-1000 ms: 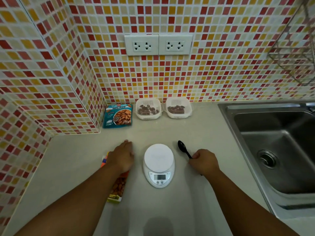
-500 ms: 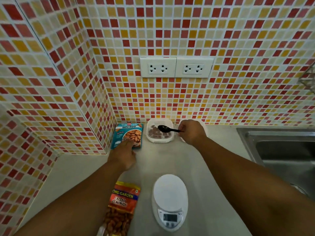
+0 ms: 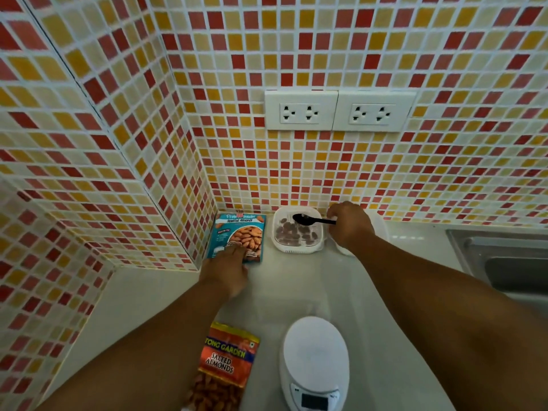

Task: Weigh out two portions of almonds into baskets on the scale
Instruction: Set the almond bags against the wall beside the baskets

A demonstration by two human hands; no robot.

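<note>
Small square mosaic tiles (image 3: pixel 296 40) in red, orange, yellow and cream, set in white grout, cover the walls. Two walls meet in a corner at the left, where a tiled ledge (image 3: pixel 89 232) juts out low down. Two white double sockets (image 3: pixel 338 111) sit side by side on the back wall. Below lies a pale, glossy surface (image 3: pixel 142 298). A steel sink (image 3: pixel 504 262) is set into it at the right edge. The light is soft and even
</note>
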